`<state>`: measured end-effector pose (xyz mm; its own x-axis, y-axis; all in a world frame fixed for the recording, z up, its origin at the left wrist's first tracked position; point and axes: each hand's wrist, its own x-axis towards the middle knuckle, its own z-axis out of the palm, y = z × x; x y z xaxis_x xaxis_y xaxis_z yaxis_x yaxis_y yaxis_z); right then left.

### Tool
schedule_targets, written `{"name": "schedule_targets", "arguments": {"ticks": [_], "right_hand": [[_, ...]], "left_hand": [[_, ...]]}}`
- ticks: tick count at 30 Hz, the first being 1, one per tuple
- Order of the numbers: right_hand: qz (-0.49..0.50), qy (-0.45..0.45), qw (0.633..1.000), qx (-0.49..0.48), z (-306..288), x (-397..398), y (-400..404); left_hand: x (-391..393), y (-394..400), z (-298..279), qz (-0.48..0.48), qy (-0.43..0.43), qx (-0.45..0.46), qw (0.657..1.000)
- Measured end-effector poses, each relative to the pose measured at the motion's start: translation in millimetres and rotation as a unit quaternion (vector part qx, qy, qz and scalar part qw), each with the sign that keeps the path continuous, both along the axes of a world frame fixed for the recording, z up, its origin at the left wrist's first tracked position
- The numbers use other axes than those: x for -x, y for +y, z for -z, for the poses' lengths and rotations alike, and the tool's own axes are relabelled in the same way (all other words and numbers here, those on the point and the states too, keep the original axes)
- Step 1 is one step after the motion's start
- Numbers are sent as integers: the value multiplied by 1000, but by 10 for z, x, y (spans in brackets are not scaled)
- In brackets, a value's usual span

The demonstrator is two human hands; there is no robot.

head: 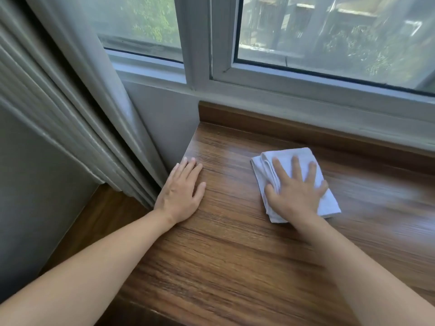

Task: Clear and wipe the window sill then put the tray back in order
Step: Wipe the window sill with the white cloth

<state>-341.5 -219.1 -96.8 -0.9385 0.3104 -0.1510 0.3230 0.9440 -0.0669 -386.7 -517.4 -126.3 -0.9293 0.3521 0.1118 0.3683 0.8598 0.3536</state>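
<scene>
Half the cloth (303, 165) under right hand (297, 193)

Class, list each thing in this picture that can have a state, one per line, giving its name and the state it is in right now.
Folded white cloth: flat on the sill, pressed under the right hand.
Right hand: open, fingers spread, palm down on the cloth.
Left hand: open, flat on bare wood at the sill's left edge.
Brown wooden window sill: bare of objects where visible.
White-framed sliding window: looks shut.
Grey pleated curtain: drawn aside to the left.
</scene>
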Motion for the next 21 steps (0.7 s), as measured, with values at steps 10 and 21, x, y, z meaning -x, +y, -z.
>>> {"name": "schedule_targets", "arguments": {"ticks": [10,21], "right_hand": [[83,-8,995,58,-84,971,-1179],[19,-17,1000,9,-61,373,3]], "left_hand": [[5,13,43,-15,23,-23,999],[-25,-36,-38,69,12,41,997]]}}
